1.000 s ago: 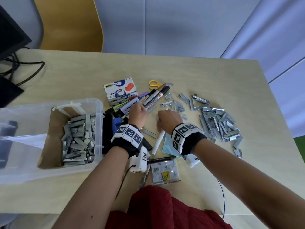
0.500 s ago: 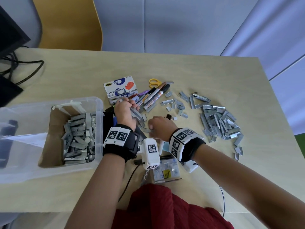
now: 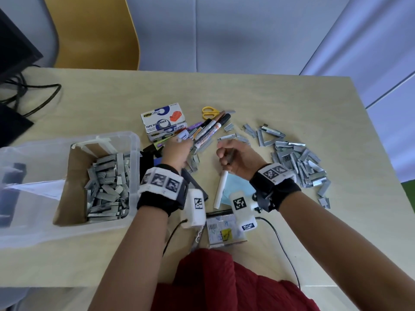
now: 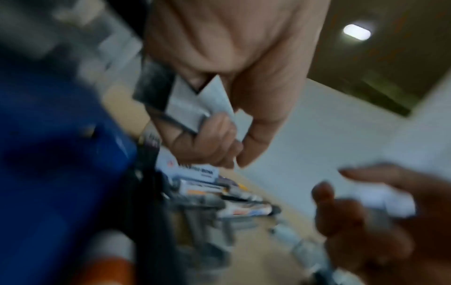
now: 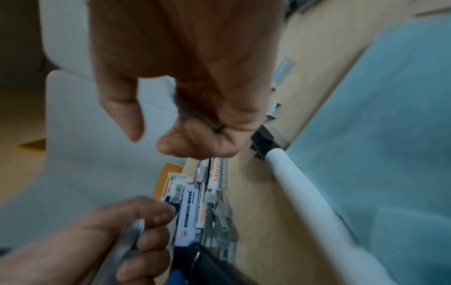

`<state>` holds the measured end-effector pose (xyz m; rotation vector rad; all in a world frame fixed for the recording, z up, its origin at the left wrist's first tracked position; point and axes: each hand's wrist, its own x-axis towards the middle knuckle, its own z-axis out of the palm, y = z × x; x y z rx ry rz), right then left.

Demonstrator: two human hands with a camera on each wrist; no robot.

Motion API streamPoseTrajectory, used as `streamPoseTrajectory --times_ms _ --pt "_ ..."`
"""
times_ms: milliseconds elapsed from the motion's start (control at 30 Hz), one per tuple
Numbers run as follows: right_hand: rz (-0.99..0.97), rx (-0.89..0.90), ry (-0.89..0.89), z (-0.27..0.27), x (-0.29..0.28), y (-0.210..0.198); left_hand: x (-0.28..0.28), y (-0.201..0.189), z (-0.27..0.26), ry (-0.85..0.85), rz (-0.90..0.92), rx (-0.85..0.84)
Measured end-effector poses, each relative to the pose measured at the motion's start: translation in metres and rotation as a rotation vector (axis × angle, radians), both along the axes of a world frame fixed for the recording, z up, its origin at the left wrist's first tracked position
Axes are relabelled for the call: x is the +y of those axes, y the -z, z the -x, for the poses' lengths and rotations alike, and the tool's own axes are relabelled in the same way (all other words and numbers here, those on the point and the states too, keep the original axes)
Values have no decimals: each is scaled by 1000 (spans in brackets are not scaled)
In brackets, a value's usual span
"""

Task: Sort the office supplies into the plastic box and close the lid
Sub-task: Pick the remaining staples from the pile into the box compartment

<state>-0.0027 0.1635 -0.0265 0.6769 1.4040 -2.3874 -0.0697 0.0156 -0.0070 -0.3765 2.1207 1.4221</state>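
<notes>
The clear plastic box [image 3: 134, 140] stands open at the left, and its cardboard-lined compartment holds a heap of grey staple strips [image 3: 107, 187]. My left hand [image 3: 177, 151] hovers over the markers and grips a small bundle of staple strips [image 4: 195, 108] in curled fingers [image 4: 209, 133]. To its right, my right hand [image 3: 233, 158] is raised off the table, its fingers [image 5: 202, 142] curled round one thin grey strip [image 3: 229, 157]. More loose staple strips [image 3: 298, 160] lie piled at the right. The box's lid is not clearly visible.
Markers [image 3: 211, 131], two tape dispenser boxes [image 3: 164, 122] and yellow scissors [image 3: 210, 111] lie behind my hands. A white marker [image 3: 221, 189] rests on a light blue mask [image 3: 240, 187]. A small packet [image 3: 224, 230] sits at the near edge. Cables [image 3: 29, 97] run at the far left.
Both hands have left the table surface. The left gathered staple strips and rose toward the markers; the right picked up one strip and lifted it.
</notes>
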Motion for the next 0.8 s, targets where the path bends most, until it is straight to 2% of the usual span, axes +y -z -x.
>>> streamPoseTrajectory --times_ms 67,100,200,267,367,500,567,633,800 --pt "-259 -76 -83 9 -4 3 0 2 -5 259 369 156" --pt "-407 -93 -135 14 -8 4 0 3 -6 324 469 171" --pt "-903 -62 -353 27 -26 6 -1 5 -4 396 574 155" --pt "-1146 -28 -515 32 -40 7 -1 6 -2 422 605 150" --pt "-1299 -15 -663 32 -54 9 -4 7 1 432 639 148" --pt "-1440 20 -744 28 -60 10 -5 9 4 458 662 143" --pt "-1421 3 -713 26 -55 11 -4 9 3 503 683 154" --pt "-1252 -56 -583 25 -46 12 0 8 -1 568 706 178" --pt "-390 -84 -161 17 -14 0 12 11 -6 629 735 224"
